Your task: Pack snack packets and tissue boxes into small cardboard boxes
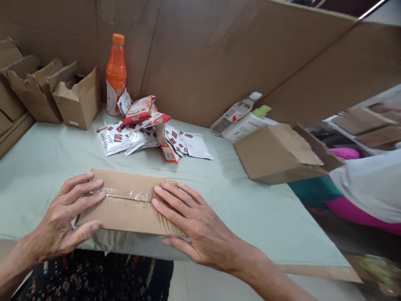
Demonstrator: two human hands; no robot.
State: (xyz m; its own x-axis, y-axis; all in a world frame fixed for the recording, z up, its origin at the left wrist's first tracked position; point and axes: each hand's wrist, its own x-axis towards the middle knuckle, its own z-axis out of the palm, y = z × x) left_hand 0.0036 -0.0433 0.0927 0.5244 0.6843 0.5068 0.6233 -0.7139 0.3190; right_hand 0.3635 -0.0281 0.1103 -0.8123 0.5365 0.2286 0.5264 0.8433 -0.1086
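A closed brown cardboard box [125,213] lies on the table before me, with clear tape [128,195] along the seam on its top. My left hand [70,213] grips its left end, fingers over the top and thumb by the near edge. At the other end, my right hand [188,221] holds the box with its fingers across the top and its thumb at the near side. The underside of the box is hidden.
Behind the box lie white sachets [115,138] and red snack packets [140,110], beside an orange drink bottle [115,75]. Open cartons [78,100] stand at left. A clear bottle [234,113], a white bottle [247,125] and an open box [278,154] lie right. Cardboard walls [200,54] the back.
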